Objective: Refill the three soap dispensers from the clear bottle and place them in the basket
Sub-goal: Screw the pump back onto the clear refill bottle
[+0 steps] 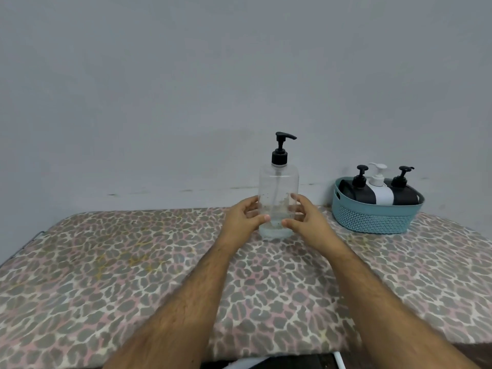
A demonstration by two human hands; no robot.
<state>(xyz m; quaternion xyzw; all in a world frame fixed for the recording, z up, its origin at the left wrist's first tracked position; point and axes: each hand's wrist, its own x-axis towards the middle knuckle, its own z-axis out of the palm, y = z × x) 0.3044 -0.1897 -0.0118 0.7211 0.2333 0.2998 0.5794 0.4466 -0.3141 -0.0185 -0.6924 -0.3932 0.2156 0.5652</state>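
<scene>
A plain grey wall [186,75] rises behind a table [106,275] draped in a leopard-print cloth of grey, pink and cream. Near the table's far edge stands the clear bottle [278,190], upright, with a black pump head whose spout points right; only a shallow layer of liquid lies at its bottom. The left hand [243,218] curls round the bottle's lower left side, thumb across the front, and the right hand [306,218] curls round its lower right side, thumb likewise at the front, fingers seen through the plastic behind. No label or writing shows on the bottle. To the right, well apart, a teal basket [372,219] holds three soap dispensers side by side: a black dispenser [354,191], a white dispenser [382,194] and another black dispenser [403,195], unlabelled.
</scene>
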